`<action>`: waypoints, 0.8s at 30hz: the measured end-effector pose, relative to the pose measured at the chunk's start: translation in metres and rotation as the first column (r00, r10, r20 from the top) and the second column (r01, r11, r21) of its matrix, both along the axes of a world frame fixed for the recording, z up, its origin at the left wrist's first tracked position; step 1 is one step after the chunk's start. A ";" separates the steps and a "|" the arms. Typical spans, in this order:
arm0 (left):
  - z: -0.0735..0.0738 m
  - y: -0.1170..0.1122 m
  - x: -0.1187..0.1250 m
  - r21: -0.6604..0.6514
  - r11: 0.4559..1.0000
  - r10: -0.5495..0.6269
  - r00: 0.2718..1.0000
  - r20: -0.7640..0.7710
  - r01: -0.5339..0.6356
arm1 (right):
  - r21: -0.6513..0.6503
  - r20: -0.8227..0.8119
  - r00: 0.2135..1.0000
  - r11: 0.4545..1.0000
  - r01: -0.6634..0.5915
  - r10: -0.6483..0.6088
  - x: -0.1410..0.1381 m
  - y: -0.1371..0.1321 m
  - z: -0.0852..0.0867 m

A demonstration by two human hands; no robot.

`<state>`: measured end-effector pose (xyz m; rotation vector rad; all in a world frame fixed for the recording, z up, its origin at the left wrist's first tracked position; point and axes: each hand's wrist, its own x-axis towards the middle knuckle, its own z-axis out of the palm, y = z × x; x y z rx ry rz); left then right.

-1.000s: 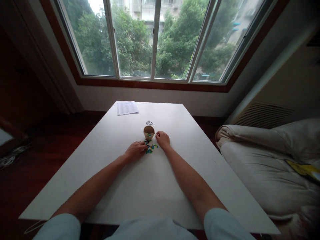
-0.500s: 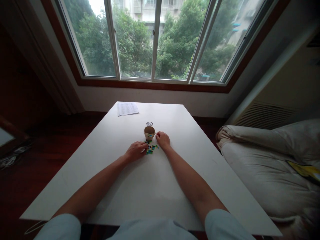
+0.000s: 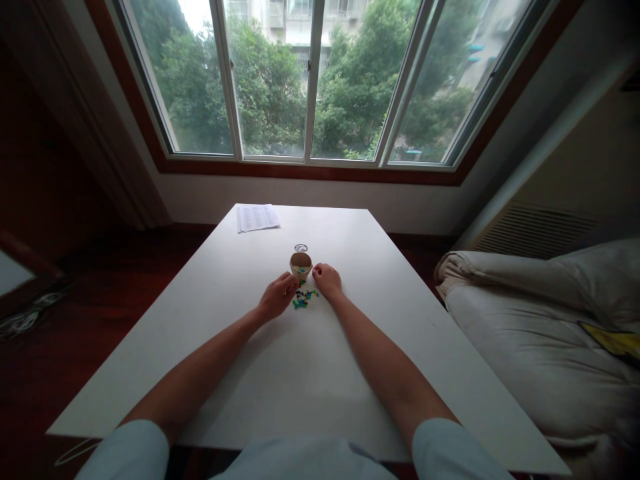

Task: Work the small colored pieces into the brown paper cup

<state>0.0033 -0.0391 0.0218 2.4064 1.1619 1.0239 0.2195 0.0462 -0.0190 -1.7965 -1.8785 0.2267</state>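
A brown paper cup (image 3: 301,272) with a coloured print stands upright on the table. In front of it lies a loose pile of small green, blue, yellow and dark pieces (image 3: 303,298). My left hand (image 3: 280,295) is at the cup's front left, above the table, with its fingers drawn together; anything between the fingertips is too small to make out. My right hand (image 3: 328,280) rests on the table close against the cup's right side. Its fingers are curled, and what they hold, if anything, is hidden.
Behind the cup lies a thin round rimmed thing (image 3: 301,248), perhaps a clear lid. Printed papers (image 3: 257,218) lie at the far left of the white table (image 3: 320,373). To the right is a pale padded seat (image 3: 520,333); windows (image 3: 310,87) stand beyond.
My left hand has risen from the left edge of the pieces and moved forward towards the cup, its fingers closing together. My right hand has stayed beside the cup.
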 end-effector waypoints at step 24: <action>-0.004 0.036 0.014 0.273 0.949 0.186 0.980 -0.074 -0.159 | -0.013 0.013 1.000 1.000 0.006 -0.005 -0.001 -0.001 0.000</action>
